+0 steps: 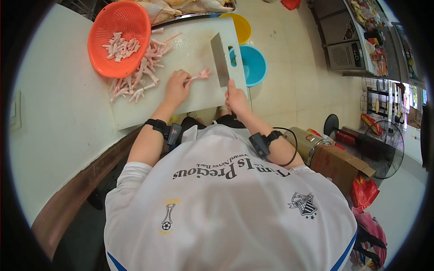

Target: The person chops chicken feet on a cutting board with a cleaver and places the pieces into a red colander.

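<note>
My left hand (177, 86) is closed on the leg end of a chicken foot (202, 74), pressing it to the white cutting board (190, 49). The foot's toes point right, towards the blade. In my right hand (237, 98) is the handle of a cleaver (220, 58). Its broad blade is raised near the board's right side, apart from the foot. A pile of chicken feet (147, 67) lies on the board left of my left hand. Beside and partly over the pile sits an orange colander (97, 45) holding cut pieces (120, 47).
Whole plucked poultry (199, 5) lies in a metal tray (192, 17) behind the board. Beyond the board's right edge stand a yellow bucket (242, 28) and a blue bucket (254, 65). To my right are a cardboard box (337, 165) and a fan (382, 149). A wall is at left.
</note>
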Demonstrator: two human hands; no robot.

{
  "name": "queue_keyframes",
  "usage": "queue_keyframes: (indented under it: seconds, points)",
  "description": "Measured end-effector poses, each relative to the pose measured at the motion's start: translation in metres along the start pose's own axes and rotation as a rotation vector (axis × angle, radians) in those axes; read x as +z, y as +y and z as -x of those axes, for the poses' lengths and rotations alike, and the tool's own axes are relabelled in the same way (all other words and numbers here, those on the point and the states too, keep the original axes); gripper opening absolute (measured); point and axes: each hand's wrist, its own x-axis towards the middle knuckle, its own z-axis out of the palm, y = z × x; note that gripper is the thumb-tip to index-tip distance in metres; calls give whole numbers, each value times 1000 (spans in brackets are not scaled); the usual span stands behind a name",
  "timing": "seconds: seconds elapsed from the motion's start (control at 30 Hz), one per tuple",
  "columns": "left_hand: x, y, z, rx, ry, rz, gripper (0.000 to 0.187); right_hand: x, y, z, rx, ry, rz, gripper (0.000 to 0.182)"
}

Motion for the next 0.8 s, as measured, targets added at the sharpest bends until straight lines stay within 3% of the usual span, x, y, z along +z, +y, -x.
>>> queue_keyframes:
  seconds: [0.1, 0.27, 0.3, 0.37, 0.47, 0.57, 0.8]
  points:
    - [-11, -6, -6, 35, -28, 24, 7, -15, -13, -10, -29, 2, -54, 67]
    - [-9, -11, -18, -71, -161, 81, 12, -15, -29, -7, -215, -40, 305, 70]
    - [-10, -10, -19, -75, -180, 77, 12, -12, -30, -9, -213, -43, 307, 70]
    - [-12, -10, -18, -95, -199, 68, 11, -3, -31, -15, -436, 13, 288, 72]
    - [-12, -6, -16, -106, -191, 24, 10, 7, -55, -4, -498, 57, 227, 74]
    - [-6, -11, -14, -70, -168, 15, 9, 18, -15, -45, -342, 58, 500, 78]
    - [-15, -12, -20, -70, -188, -30, 10, -18, 5, 10, -188, 1, 521, 74]
